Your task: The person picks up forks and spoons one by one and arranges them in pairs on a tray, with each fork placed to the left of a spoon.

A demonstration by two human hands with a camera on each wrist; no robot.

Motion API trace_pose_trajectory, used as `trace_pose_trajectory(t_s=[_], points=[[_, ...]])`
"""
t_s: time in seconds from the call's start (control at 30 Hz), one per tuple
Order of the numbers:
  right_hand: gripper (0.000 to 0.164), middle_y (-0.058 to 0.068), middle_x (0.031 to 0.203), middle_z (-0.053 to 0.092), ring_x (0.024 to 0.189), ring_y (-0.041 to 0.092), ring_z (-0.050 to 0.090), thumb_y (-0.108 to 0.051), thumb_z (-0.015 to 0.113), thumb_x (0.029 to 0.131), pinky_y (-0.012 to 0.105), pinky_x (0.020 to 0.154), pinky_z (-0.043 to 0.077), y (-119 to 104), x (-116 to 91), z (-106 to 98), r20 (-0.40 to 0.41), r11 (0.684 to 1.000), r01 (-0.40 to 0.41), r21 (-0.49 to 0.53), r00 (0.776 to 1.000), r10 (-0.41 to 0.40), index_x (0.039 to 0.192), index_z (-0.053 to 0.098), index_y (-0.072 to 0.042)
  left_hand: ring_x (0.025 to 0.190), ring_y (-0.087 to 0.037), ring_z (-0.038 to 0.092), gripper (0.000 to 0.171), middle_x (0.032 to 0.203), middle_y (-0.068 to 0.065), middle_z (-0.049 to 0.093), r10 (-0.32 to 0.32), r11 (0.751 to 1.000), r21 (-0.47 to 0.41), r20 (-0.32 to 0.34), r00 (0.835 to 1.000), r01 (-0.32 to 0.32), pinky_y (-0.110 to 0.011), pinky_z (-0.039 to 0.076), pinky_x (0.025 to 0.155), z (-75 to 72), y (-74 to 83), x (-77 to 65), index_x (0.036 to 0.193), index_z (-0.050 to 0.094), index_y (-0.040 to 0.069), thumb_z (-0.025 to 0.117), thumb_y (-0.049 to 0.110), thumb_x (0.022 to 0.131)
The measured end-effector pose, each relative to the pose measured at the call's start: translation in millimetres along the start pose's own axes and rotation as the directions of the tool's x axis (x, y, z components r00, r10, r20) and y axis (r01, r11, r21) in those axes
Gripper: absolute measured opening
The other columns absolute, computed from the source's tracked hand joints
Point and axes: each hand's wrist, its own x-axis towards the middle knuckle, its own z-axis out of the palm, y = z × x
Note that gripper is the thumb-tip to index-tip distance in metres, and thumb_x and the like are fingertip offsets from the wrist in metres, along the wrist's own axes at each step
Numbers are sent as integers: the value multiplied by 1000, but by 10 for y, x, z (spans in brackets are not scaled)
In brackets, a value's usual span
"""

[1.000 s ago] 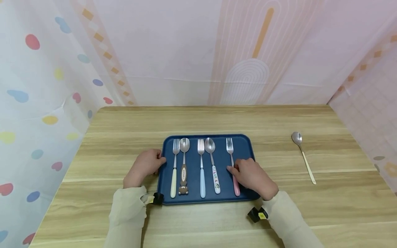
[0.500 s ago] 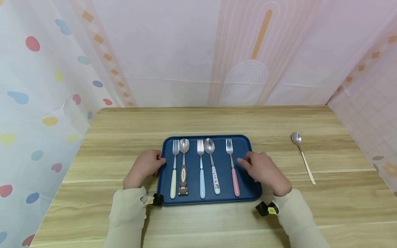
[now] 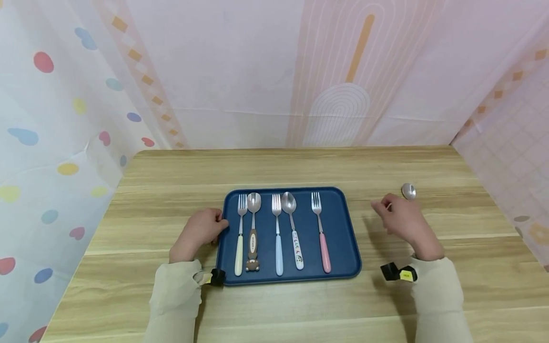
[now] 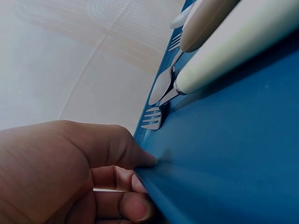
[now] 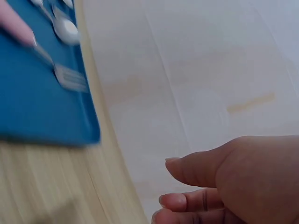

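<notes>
My left hand [image 3: 200, 230] pinches the left rim of a blue tray [image 3: 339, 228], its thumb on top and fingers beneath in the left wrist view. On the tray lie a cream-handled fork [image 3: 239, 247], a brown bear-handled spoon [image 3: 252, 245], a blue-handled fork [image 3: 279, 247], a patterned-handled spoon [image 3: 297, 245] and a pink-handled fork [image 3: 324, 247]. Right of the tray, my right hand [image 3: 405, 221] hovers over the table with nothing between thumb and relaxed fingers. It covers the handle of a loose spoon, whose metal bowl [image 3: 409, 191] shows behind it.
The wooden table [image 3: 283, 309] extends round the tray on all sides. A patterned cloth [image 3: 240, 71] hangs along its back edge and both sides. Dark wrist cameras [image 3: 391, 271] sit below both hands.
My right hand has let go of the pink-handled fork and moved right, off the tray, to the loose spoon. My left hand keeps its place at the rim.
</notes>
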Motion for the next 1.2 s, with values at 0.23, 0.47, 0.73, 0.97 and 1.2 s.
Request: trace_pose_trajectory(t_s=[0.23, 0.47, 0.73, 0.97, 1.2], points=[[47, 4, 58, 54, 53, 18, 56, -41, 34, 98, 33, 49, 40, 345, -33, -154, -35, 994, -106, -37, 994, 105, 87, 52, 1, 43, -17, 48, 24, 50, -3, 50, 12, 1000, 6, -6, 1000, -12, -29, 39, 46, 0, -5, -2, 66, 48, 8, 50, 17, 87], [42, 3, 56, 56, 53, 18, 51, -37, 36, 98, 33, 53, 38, 542, -55, -187, -10, 983, -176, -57, 984, 176, 78, 48, -2, 44, -17, 48, 23, 51, -4, 50, 11, 1000, 9, -4, 1000, -11, -29, 38, 46, 13, -6, 12, 66, 48, 8, 50, 17, 87], [46, 5, 64, 52, 60, 20, 46, -43, 38, 95, 32, 53, 37, 727, -58, -203, 55, 960, -279, -32, 958, 280, 90, 47, 2, 44, -17, 48, 23, 51, -4, 50, 15, 1000, 15, -8, 1000, -15, -29, 38, 46, 2, -6, 19, 66, 48, 8, 50, 18, 87], [50, 11, 76, 48, 74, 28, 47, -43, 40, 94, 34, 60, 37, 815, -53, -160, 59, 944, -329, -19, 942, 330, 98, 44, 6, 45, -17, 48, 23, 52, -4, 50, 14, 1000, 10, -6, 1000, -14, -29, 38, 45, 8, -9, 16, 66, 48, 7, 50, 18, 87], [41, 17, 85, 51, 76, 31, 48, -40, 44, 93, 37, 60, 37, 856, -33, -93, 1, 938, -346, -12, 938, 346, 101, 44, 0, 44, -17, 48, 24, 52, -4, 51, 10, 1000, 13, -9, 1000, -10, -29, 39, 45, 17, -21, 13, 66, 48, 8, 50, 18, 87]])
